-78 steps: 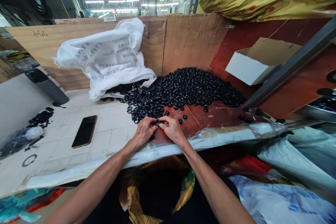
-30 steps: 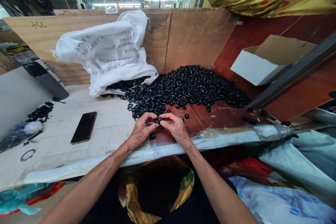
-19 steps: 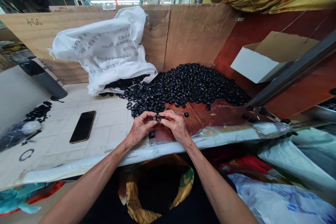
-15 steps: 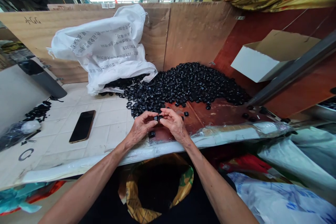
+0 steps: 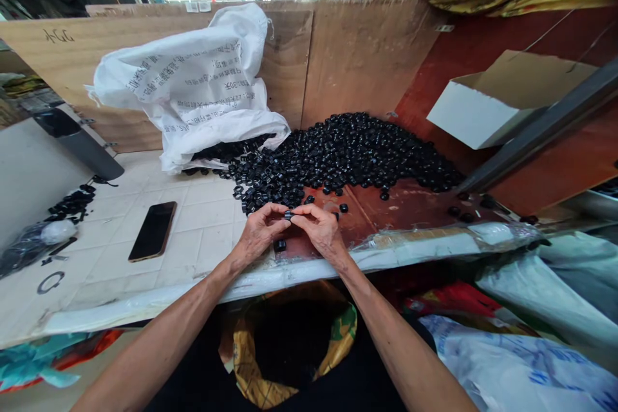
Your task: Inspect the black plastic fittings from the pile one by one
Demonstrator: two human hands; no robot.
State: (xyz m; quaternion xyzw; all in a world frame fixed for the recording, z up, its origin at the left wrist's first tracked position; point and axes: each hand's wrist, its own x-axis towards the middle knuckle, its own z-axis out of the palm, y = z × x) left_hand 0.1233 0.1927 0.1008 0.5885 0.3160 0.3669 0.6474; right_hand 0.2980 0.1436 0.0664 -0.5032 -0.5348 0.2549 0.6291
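Between the fingertips of both hands is a small black ring-shaped part (image 5: 288, 214), partly covered by fingers. My left hand (image 5: 261, 230) pinches it from the left, and my right hand (image 5: 320, 229) closes on it from the right, thumb and forefinger meeting there. Whether it is one piece or two fitted together is too small to tell. A loose black part (image 5: 280, 245) lies just below the hands on the table edge. Beyond them spreads a large heap of similar black parts (image 5: 347, 154), spilling from a white woven sack (image 5: 193, 87).
A phone (image 5: 152, 232) lies on the pale left tabletop, with a grey flat ring (image 5: 51, 282) and a dark bottle (image 5: 80, 145) farther left. An open white box (image 5: 476, 112) sits at right. Below the table edge, a yellow-rimmed bag (image 5: 255, 386) gapes near my lap.
My fingertips have drawn closer together around the small black part; half a second ago, two black pieces seemed to show between them. The arms have hardly moved.
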